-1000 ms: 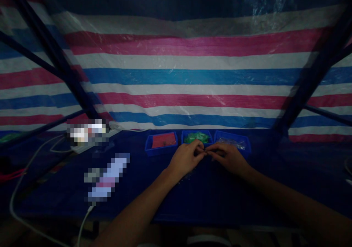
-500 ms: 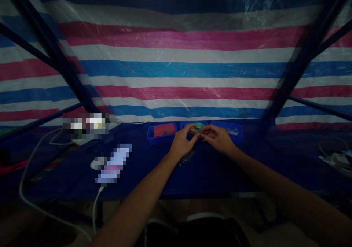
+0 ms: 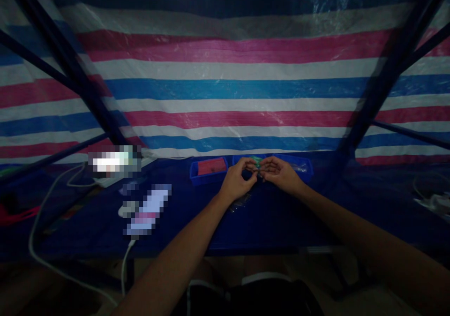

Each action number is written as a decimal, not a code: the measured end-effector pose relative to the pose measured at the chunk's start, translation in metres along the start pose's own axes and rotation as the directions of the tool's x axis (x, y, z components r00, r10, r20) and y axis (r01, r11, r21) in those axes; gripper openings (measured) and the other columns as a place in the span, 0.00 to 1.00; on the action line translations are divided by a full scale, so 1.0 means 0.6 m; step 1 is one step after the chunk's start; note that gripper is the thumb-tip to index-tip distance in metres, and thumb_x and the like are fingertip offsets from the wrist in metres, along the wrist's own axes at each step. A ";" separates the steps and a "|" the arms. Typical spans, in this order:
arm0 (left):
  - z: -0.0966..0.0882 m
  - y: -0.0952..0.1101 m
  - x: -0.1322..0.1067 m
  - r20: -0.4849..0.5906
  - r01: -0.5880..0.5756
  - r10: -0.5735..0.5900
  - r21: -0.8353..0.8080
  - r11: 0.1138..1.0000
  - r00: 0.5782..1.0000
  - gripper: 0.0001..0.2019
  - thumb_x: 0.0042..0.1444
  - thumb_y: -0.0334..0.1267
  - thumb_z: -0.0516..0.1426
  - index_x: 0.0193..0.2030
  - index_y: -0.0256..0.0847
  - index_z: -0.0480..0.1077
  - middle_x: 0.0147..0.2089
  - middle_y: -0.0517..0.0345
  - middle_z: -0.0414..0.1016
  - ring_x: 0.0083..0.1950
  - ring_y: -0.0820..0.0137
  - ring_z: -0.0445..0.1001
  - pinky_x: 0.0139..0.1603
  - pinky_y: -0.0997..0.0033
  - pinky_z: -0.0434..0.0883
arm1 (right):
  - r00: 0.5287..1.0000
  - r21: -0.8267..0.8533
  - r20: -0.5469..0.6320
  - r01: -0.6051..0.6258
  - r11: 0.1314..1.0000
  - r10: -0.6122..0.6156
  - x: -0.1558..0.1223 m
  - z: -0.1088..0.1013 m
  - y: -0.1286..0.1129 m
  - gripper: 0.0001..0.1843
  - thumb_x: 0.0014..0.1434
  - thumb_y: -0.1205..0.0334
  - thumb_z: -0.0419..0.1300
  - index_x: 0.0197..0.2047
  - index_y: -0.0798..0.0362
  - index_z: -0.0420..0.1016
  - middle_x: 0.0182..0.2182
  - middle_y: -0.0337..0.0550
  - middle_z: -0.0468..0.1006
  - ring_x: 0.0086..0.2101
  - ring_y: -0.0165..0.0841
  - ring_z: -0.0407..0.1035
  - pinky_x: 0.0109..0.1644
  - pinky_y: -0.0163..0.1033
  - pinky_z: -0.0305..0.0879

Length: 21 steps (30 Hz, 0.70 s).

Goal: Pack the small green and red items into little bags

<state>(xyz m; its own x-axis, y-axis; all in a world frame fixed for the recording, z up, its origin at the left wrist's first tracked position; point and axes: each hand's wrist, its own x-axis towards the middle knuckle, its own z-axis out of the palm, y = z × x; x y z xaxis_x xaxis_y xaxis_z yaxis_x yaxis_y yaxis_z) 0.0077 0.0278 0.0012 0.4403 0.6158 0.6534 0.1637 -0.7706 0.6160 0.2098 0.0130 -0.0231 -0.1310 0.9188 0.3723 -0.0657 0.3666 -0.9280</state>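
My left hand (image 3: 238, 181) and my right hand (image 3: 282, 176) meet over the blue table, fingertips curled and almost touching. Both are closed in a pinch around something small between them, too dark and tiny to name. Right behind the fingers is a blue bin with green items (image 3: 258, 160), partly covered by my hands. To the left sits a blue bin (image 3: 199, 180) holding flat red pieces (image 3: 212, 166). On the right another blue bin (image 3: 311, 168) contains clear plastic (image 3: 298, 167), its near side hidden by my right hand. Crumpled clear plastic (image 3: 240, 204) lies below my left wrist.
A phone (image 3: 149, 210) on a white cable lies at the left, beside a white rounded object (image 3: 128, 208). Behind them is a white power strip (image 3: 111, 179) with cables. Blue metal posts (image 3: 381, 86) flank a striped plastic sheet (image 3: 225, 91). Cables lie at far right.
My fingers have spread slightly, the right hand's most, while the tips stay together at the small thing. The view has shifted a little; the bins and phone stay put.
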 end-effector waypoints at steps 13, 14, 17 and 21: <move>0.009 -0.008 -0.003 0.051 0.104 -0.095 -0.240 0.965 0.994 0.17 0.57 0.27 0.62 0.51 0.40 0.66 0.44 0.53 0.80 0.46 0.69 0.80 0.52 0.66 0.75 | 0.999 -0.020 0.028 -0.027 0.999 0.028 -0.013 0.002 -0.012 0.19 0.51 0.68 0.69 0.47 0.50 0.74 0.38 0.39 0.78 0.38 0.30 0.74 0.39 0.34 0.69; 0.008 -0.008 -0.004 0.058 0.102 -0.091 -0.233 0.967 0.994 0.18 0.56 0.26 0.63 0.52 0.40 0.66 0.44 0.53 0.80 0.46 0.69 0.80 0.51 0.66 0.75 | 0.999 -0.025 0.029 -0.023 0.999 0.024 -0.013 0.002 -0.013 0.19 0.50 0.68 0.69 0.46 0.50 0.74 0.38 0.39 0.77 0.38 0.30 0.74 0.39 0.34 0.68; 0.005 -0.006 -0.006 0.071 0.103 -0.090 -0.218 0.970 0.993 0.17 0.57 0.28 0.63 0.53 0.40 0.67 0.44 0.53 0.81 0.45 0.68 0.80 0.50 0.66 0.75 | 0.998 -0.025 0.037 -0.040 0.999 0.040 -0.015 0.003 -0.016 0.18 0.52 0.65 0.70 0.47 0.50 0.75 0.36 0.39 0.77 0.35 0.30 0.73 0.34 0.34 0.66; 0.002 -0.004 -0.006 0.074 0.118 -0.104 -0.212 0.970 0.992 0.17 0.62 0.34 0.62 0.57 0.41 0.67 0.44 0.53 0.82 0.44 0.67 0.81 0.51 0.64 0.75 | 0.998 -0.038 0.001 -0.061 0.997 0.062 -0.015 0.002 -0.019 0.17 0.56 0.55 0.71 0.47 0.49 0.75 0.30 0.36 0.75 0.27 0.28 0.68 0.30 0.35 0.64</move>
<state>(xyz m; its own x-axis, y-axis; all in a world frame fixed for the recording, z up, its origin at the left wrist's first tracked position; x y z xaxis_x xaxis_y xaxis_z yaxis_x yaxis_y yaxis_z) 0.0070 0.0271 -0.0028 0.4846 0.6792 0.5512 0.0235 -0.6401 0.7679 0.2107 0.0007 -0.0160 -0.1361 0.9394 0.3145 -0.0197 0.3148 -0.9489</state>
